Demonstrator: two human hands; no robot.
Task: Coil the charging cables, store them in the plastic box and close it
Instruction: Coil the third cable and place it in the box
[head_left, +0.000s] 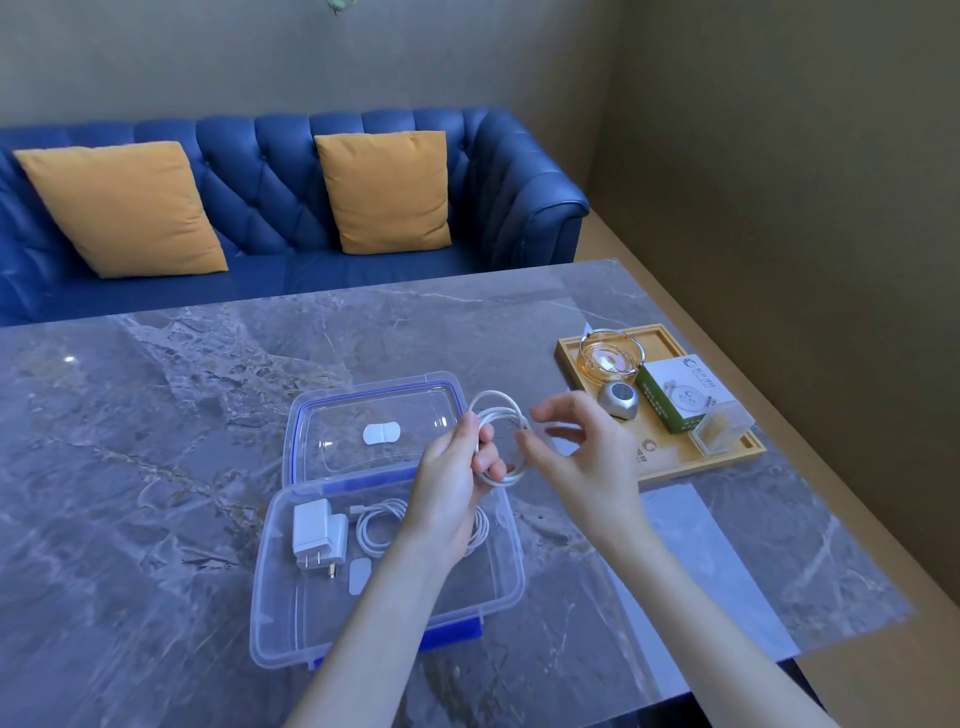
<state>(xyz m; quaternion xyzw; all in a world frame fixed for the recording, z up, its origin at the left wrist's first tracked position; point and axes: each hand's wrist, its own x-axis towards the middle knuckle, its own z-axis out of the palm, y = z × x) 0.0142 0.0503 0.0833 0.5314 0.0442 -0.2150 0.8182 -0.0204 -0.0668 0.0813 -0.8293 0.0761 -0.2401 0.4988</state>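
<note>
A clear plastic box (291, 613) with blue latches lies open on the marble table, its lid (322, 410) flat behind it. Inside the box rest a white plug adapter (318, 535) and a coiled white cable (382, 525), partly hidden by my left wrist. Above the box's far right corner my left hand (452, 483) grips a second white cable (493, 410) wound into loops. My right hand (582, 452) is at the loops' right side, thumb and forefinger pinching the cable, other fingers spread.
A wooden tray (675, 467) at the right holds a glass ashtray (610, 356), a small silver device (618, 400), a green-and-white carton (680, 392) and a small clear case (719, 431). A blue sofa (260, 208) with two orange cushions stands beyond the table's far edge.
</note>
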